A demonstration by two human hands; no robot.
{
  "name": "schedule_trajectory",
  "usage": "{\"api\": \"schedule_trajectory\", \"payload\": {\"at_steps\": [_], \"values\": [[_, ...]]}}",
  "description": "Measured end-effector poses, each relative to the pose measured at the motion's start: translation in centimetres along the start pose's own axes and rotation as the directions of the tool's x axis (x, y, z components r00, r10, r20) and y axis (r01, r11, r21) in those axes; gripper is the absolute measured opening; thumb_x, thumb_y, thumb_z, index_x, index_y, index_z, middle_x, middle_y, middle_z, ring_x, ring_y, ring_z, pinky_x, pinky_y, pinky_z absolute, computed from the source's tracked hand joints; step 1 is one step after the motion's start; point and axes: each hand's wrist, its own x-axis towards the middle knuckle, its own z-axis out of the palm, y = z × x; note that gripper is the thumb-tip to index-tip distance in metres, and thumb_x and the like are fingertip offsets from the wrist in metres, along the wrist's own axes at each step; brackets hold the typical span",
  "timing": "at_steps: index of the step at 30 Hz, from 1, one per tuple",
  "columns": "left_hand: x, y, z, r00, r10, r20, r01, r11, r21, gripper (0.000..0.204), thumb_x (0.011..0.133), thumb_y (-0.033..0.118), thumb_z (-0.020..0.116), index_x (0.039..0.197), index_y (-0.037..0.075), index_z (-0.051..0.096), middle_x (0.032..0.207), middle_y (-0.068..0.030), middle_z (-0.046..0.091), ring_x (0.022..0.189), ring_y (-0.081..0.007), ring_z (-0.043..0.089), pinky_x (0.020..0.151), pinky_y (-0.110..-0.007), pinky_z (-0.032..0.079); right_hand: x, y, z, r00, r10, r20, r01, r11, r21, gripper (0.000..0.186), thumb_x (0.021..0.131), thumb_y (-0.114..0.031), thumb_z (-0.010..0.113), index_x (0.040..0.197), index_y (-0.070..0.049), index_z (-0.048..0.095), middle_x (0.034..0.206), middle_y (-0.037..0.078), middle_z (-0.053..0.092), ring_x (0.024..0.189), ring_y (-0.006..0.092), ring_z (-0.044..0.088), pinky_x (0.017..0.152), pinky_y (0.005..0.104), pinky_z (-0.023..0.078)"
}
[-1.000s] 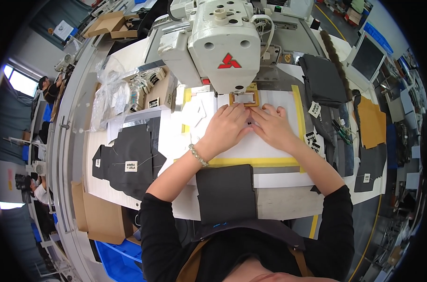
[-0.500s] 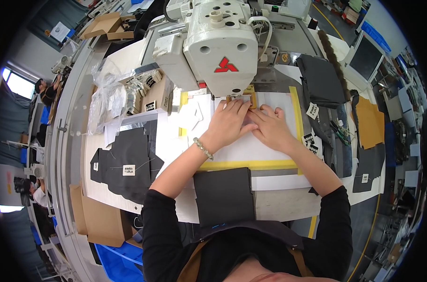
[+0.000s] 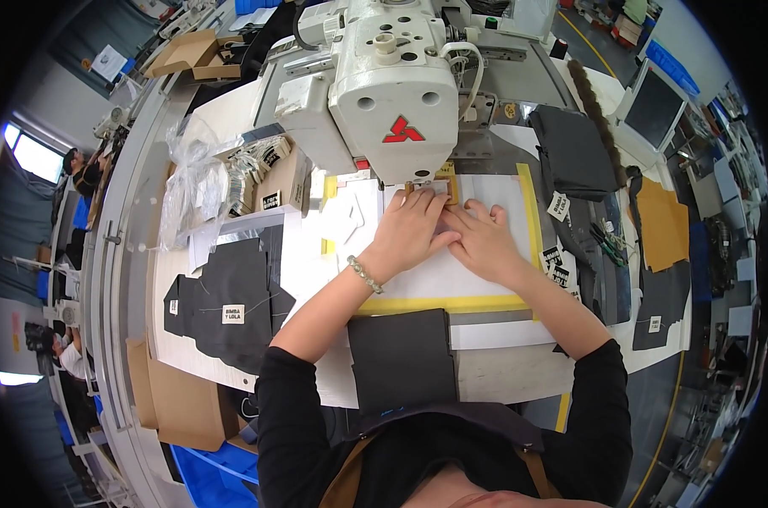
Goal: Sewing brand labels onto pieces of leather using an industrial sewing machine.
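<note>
My left hand (image 3: pixel 407 235) lies flattened with extended fingers over the near edge of a small orange frame (image 3: pixel 450 191) under the head of a white sewing machine (image 3: pixel 392 114). My right hand (image 3: pixel 485 244) rests beside it, fingers apart and slightly bent, its fingertips close to my left thumb and fingers. Both are on white sheet material (image 3: pixel 434 284) bordered by yellow tape (image 3: pixel 528 250). What lies beneath my fingertips is mostly hidden. White cut pieces (image 3: pixel 340 220) lie left of my left hand.
A box of labels (image 3: pixel 286 190) and plastic bag (image 3: pixel 181 203) sit left. Dark panels (image 3: pixel 206 330) and a dark sheet (image 3: pixel 401 356) lie nearer. Right are dark stacked material (image 3: pixel 570 148), snips (image 3: pixel 604 241), orange material (image 3: pixel 663 220) and a monitor (image 3: pixel 655 110). Co-workers (image 3: pixel 83 173) work at far left.
The machine and table appear a little higher, then lower in the picture as my view shifts. My hands stay together at the frame, having slid only slightly left in the picture.
</note>
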Motion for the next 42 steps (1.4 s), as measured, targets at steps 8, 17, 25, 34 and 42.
{"api": "schedule_trajectory", "payload": {"at_steps": [8, 17, 25, 34, 42], "values": [[-0.2, 0.1, 0.2, 1.000, -0.010, -0.006, 0.010, 0.999, 0.050, 0.062, 0.087, 0.053, 0.058, 0.124, 0.002, 0.054, 0.117, -0.0132, 0.059, 0.116, -0.0250, 0.052, 0.097, -0.044, 0.034, 0.0, 0.0, 0.1, 1.000, 0.013, 0.009, -0.013, 1.000, -0.015, 0.047, 0.088, -0.030, 0.055, 0.132, -0.013, 0.049, 0.132, 0.002, 0.054, 0.121, 0.0218, 0.043, 0.095, 0.0497, 0.031], [-0.4, 0.3, 0.0, 0.998, -0.059, 0.033, 0.057, 0.998, 0.034, 0.062, 0.087, 0.052, 0.058, 0.126, 0.005, 0.053, 0.118, -0.0096, 0.059, 0.114, -0.0221, 0.051, 0.093, -0.045, 0.035, 0.0, 0.0, 0.1, 1.000, 0.020, -0.021, -0.020, 1.000, -0.015, 0.048, 0.087, -0.028, 0.056, 0.132, -0.013, 0.050, 0.130, 0.001, 0.055, 0.119, 0.0213, 0.045, 0.094, 0.0488, 0.032], [-0.4, 0.3, 0.4, 0.997, -0.070, 0.030, 0.069, 0.997, 0.046, 0.061, 0.087, 0.052, 0.058, 0.126, 0.005, 0.054, 0.117, -0.0092, 0.058, 0.110, -0.0219, 0.051, 0.090, -0.043, 0.036, -0.1, 0.0, 0.4, 0.997, -0.006, -0.082, 0.004, 0.999, -0.033, 0.045, 0.086, -0.026, 0.057, 0.128, -0.012, 0.053, 0.125, 0.000, 0.057, 0.116, 0.0198, 0.046, 0.091, 0.0449, 0.031], [0.2, 0.1, -0.1, 0.996, -0.082, 0.031, 0.084, 0.994, -0.064, 0.047, 0.084, 0.039, 0.061, 0.115, 0.004, 0.056, 0.106, -0.0110, 0.061, 0.105, -0.0244, 0.052, 0.086, -0.038, 0.037, 0.0, -0.1, 0.3, 0.992, -0.016, -0.127, 0.015, 1.000, -0.012, 0.040, 0.086, -0.025, 0.058, 0.124, -0.011, 0.056, 0.125, -0.001, 0.057, 0.113, 0.0196, 0.047, 0.089, 0.0439, 0.031], [0.3, 0.0, 0.4, 0.995, -0.094, -0.016, 0.093, 0.994, -0.063, 0.039, 0.076, 0.025, 0.061, 0.109, 0.004, 0.057, 0.100, -0.0117, 0.063, 0.102, -0.0267, 0.054, 0.082, -0.039, 0.038, -0.3, 0.4, -0.9, 0.986, -0.033, -0.166, 0.029, 0.999, -0.027, 0.039, 0.085, -0.025, 0.063, 0.122, -0.012, 0.060, 0.124, -0.002, 0.061, 0.111, 0.0196, 0.049, 0.086, 0.0434, 0.029]]}}
